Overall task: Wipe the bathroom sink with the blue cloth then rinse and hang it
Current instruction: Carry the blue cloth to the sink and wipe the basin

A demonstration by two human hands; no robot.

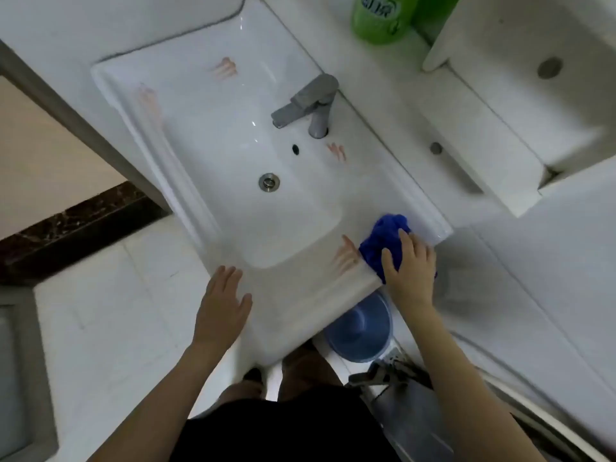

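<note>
A white rectangular sink lies below me with a grey tap at its back edge and a metal drain in the basin. Several orange-pink smears mark its rim, one just left of the cloth. The bunched blue cloth lies on the sink's near right corner. My right hand presses down on the cloth, fingers spread over it. My left hand rests flat and open on the front rim, holding nothing.
A green bottle stands behind the sink at the top. A white shelf unit hangs to the right. A blue bucket sits on the floor under the sink's right corner. White floor tiles lie to the left.
</note>
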